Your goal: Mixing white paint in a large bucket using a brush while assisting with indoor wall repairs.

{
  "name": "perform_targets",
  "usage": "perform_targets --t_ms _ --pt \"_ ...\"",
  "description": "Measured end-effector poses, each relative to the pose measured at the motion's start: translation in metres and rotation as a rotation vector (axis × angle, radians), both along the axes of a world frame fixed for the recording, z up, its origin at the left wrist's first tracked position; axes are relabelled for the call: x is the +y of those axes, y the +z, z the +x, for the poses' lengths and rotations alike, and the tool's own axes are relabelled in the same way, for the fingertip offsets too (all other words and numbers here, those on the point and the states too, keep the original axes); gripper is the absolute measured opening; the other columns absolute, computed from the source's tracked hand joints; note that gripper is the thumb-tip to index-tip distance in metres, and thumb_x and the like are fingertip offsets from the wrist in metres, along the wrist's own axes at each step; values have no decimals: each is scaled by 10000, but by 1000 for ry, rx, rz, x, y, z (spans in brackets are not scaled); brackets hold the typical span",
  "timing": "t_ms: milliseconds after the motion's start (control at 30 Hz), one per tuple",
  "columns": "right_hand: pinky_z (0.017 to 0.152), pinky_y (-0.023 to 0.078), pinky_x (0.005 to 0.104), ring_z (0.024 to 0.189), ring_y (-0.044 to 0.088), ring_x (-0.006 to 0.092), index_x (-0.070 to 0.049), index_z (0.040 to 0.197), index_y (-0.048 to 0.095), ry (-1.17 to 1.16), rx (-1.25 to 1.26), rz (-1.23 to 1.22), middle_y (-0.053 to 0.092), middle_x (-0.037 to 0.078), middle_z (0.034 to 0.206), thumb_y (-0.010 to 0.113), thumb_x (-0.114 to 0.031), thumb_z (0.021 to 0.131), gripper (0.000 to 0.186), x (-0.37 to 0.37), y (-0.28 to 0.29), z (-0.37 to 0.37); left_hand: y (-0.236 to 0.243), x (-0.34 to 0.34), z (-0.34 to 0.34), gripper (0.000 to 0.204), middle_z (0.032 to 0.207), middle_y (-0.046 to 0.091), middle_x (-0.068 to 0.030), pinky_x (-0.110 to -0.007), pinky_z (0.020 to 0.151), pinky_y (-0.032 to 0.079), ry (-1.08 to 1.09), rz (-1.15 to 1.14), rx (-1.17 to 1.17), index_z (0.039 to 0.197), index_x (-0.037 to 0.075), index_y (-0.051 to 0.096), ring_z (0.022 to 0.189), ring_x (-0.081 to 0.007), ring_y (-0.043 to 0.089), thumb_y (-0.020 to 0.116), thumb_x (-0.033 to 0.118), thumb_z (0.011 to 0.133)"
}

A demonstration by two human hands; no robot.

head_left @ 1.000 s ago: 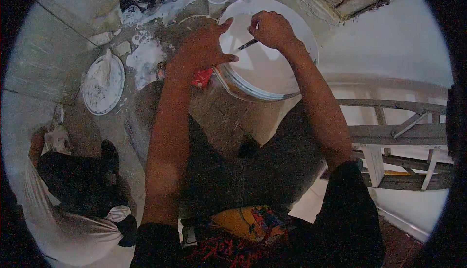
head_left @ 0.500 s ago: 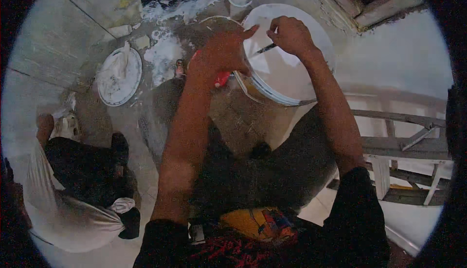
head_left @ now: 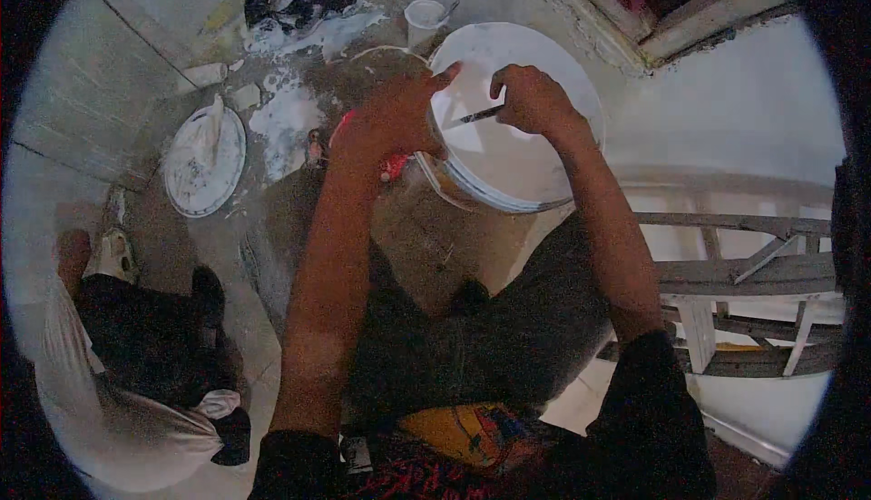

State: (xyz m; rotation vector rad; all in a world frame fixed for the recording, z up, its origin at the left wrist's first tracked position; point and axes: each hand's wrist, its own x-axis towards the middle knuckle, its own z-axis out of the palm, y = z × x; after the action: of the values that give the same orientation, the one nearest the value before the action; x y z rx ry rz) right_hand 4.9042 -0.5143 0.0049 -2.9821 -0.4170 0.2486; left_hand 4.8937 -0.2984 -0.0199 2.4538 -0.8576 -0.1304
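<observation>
Squats or sits, unclear which, over a grimy grey floor (head_left: 422, 237) splashed with white, knees well apart. At the right, has a grey ladder-like frame (head_left: 739, 276) close by; at the lower left, another person (head_left: 118, 423) in a pale top and dark trousers. Faces a big round white bucket (head_left: 522, 169) just beyond the knees, with a smooth pale top, lid or contents impossible to tell. To the left of it, past the white splashes, shows a black plastic bag (head_left: 299, 1) at the far side and a white oval plate (head_left: 236, 160) nearer, bearing whitish residue. Holds the left hand (head_left: 395, 119) at the bucket's left edge, thumb and fingers spread wide; cannot tell whether touching the rim. Curls the fingers of the right hand (head_left: 531, 105) over the pale top, closed on a slim dark tool (head_left: 481, 115) slanting down toward the left hand. Just behind the bucket, shows a small white cup (head_left: 420, 35) with a utensil in it; beneath the left wrist, a small red object (head_left: 394, 167), partly hidden.
</observation>
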Motion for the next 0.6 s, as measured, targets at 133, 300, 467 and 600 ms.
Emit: perform_targets --t_ms 133,300,467,600 --pt "735 483 389 798 606 275 -90 790 634 8 -134 33 613 115 803 725 -106 579 230 -9 11 2 2 -1 1 1140 1173 515 -227 -429 935 415 8 2 9 1399 178 241 1084 -378 508 855 247 441" --pt "791 470 407 935 576 292 -134 794 629 -137 -44 -96 603 92 934 732 -196 594 233 -21 36 -4 8 -3 1 1125 1138 543 -230 -425 944 412 43 30 -34 1391 170 262 1063 -387 521 857 250 440" --pt "773 476 414 884 593 298 -139 777 632 -107 -72 -59 616 93 905 736 -210 585 230 -33 26 0 5 -1 10 1100 1306 422 -215 -484 1003 343 6 74 33 1396 226 249 1188 -409 413 833 412 483" --pt "759 482 418 842 606 303 -131 793 641 5 -113 -116 627 101 883 733 -280 611 253 -31 4 6 6 -4 6 1104 1127 551 -231 -436 909 440 25 14 -67 1376 123 285 1024 -398 541 857 241 439"
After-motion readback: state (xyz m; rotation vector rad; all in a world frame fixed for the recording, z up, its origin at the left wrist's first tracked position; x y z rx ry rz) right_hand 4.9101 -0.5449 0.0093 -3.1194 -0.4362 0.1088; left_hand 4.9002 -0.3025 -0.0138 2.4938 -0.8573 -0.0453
